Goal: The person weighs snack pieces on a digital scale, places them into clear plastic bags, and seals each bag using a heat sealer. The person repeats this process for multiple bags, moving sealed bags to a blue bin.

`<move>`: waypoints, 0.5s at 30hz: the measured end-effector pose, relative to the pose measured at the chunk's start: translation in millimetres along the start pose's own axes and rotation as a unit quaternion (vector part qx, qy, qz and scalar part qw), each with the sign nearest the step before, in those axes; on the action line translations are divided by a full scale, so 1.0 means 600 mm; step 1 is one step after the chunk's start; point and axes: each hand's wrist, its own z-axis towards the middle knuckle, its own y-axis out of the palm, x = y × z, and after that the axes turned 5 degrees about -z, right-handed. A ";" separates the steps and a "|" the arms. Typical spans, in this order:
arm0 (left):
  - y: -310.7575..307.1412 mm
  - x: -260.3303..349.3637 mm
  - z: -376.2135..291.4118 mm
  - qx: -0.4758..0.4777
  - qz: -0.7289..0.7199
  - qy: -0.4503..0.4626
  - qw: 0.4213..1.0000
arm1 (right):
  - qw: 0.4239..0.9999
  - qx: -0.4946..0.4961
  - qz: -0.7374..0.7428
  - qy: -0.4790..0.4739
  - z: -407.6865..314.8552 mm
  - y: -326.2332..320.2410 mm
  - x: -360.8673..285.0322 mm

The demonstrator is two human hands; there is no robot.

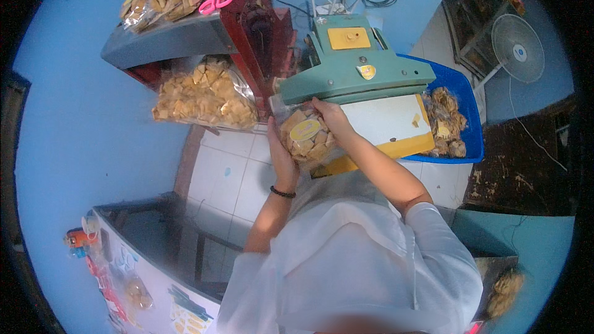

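Note:
Between my two hands is a clear plastic bag of square crackers [304, 147] with a yellow oval label. My left hand [283, 157] supports the bag along its left side. At its upper right, my right hand [333, 118] grips the top edge, close to the jaw of a green sealing machine [357, 79]. The bag's top edge lies near the left end of that jaw; whether it is inside the jaw I cannot tell. Below the jaw is the machine's white and yellow shelf [380, 120], with the bag at its left end.
A blue plastic tub [478, 144] with filled bags stands right of the machine. On the left, a dark red and grey stand [176, 37] carries filled bags and pink-handled scissors [216, 3]; a large cracker bag [209, 97] sits beneath. A fan [517, 48] stands at far right.

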 end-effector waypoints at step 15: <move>0.104 -0.099 0.044 -0.092 0.296 0.101 0.945 | 0.954 0.250 0.114 -0.121 -0.061 -0.139 -0.036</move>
